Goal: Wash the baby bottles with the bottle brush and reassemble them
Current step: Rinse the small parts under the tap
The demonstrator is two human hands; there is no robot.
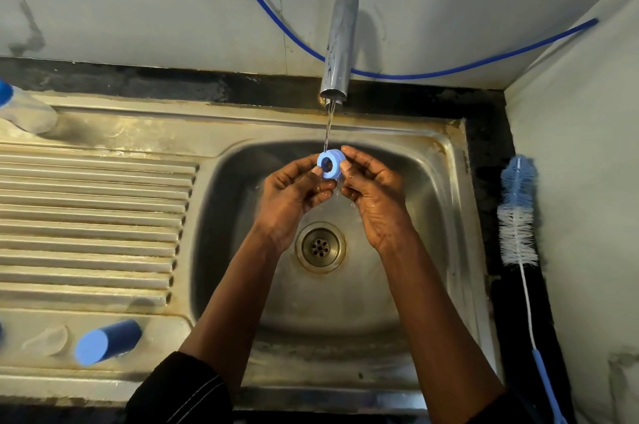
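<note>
Progress: mid-wash, by my judgement. Small blue plastic screw ring [330, 166] was under the thin stream from the steel tap [339, 43], above the steel sink [449, 146] basin. Left grip [294, 195] pinched its left edge and right grip [377, 195] pinched its right. Blue-and-white bristled bottle brush [517, 216] lay on the dark desk by the sink's right edge. Blue cylindrical cap [107, 342] lay at the drainboard's front-left, clear plastic bottle [27, 112] at its back-left corner. Reassembly seemed still ahead.

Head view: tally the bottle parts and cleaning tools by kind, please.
blue ring: 1
blue cap: 1
bottle: 1
clear teat-like piece: 1
bottle brush: 1
Total: 5
</note>
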